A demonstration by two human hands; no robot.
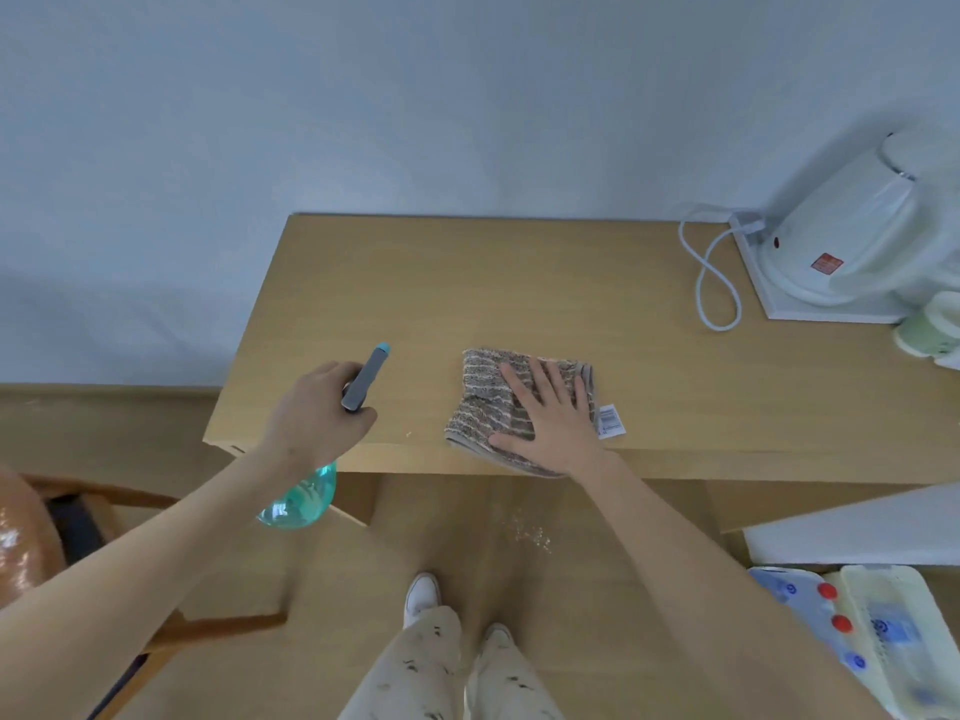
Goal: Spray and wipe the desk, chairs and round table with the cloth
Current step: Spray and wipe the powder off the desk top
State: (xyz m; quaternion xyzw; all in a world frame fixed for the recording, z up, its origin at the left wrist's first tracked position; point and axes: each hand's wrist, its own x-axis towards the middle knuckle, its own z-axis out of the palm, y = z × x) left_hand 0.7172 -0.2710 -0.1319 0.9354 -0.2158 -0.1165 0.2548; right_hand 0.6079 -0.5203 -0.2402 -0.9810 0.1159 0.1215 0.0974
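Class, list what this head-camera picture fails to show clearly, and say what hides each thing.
- Spray bottle: its neck and trigger are hidden by the left hand.
- Cloth: its middle is covered by the flat right hand; its tag print is too small.
- Kettle: cut off by the right edge.
- Chair: cut off at the left edge.

White kettle (852,236) on its tray (810,309) (cord (714,272) looped alongside).

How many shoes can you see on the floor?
2. One white shoe is on the wooden floor below the desk edge, and the other shoe is just right of it and lower in the picture, partly covered by a trouser leg.
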